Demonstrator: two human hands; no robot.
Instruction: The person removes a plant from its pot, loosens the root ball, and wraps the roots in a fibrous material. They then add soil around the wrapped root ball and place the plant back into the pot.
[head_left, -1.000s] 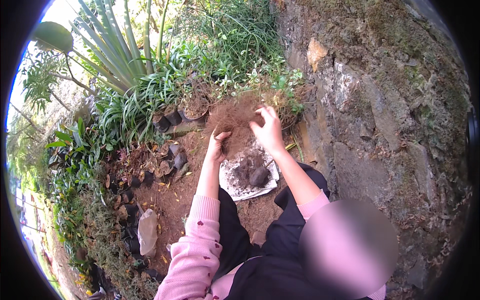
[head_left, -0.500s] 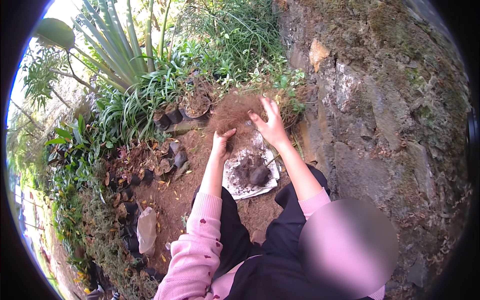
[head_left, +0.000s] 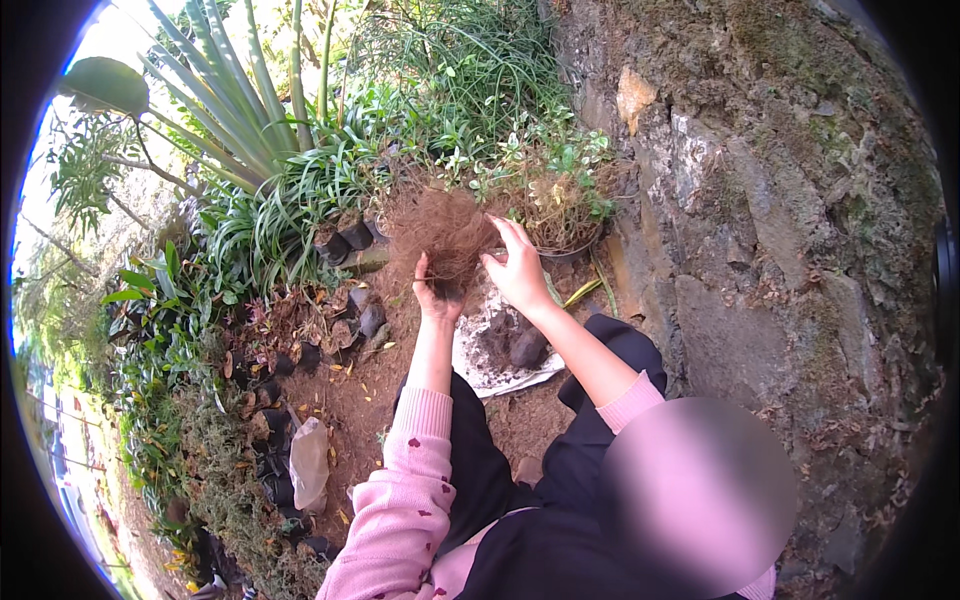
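Note:
A loose, bushy bundle of fine brown fibres is held up above the ground. My left hand is closed around its underside, thumb up on the left, and a dark patch shows just above the palm. At the bundle's right edge is my right hand, its fingers stretched out and apart from the thumb, fingertips touching the fibres. Below the hands a white sheet lies on the soil, partly hidden by my left forearm. Dark loose soil and a rounded dark lump rest on it.
A rough stone wall rises on the right. Black plant bags and leafy plants line the far and left sides. A potted plant stands beyond my right hand. A pale plastic bag lies at left.
The fibre bundle has moved slightly left and turned in my left hand. My right hand has come left with it, its fingers now closer together, uncovering the potted plant behind.

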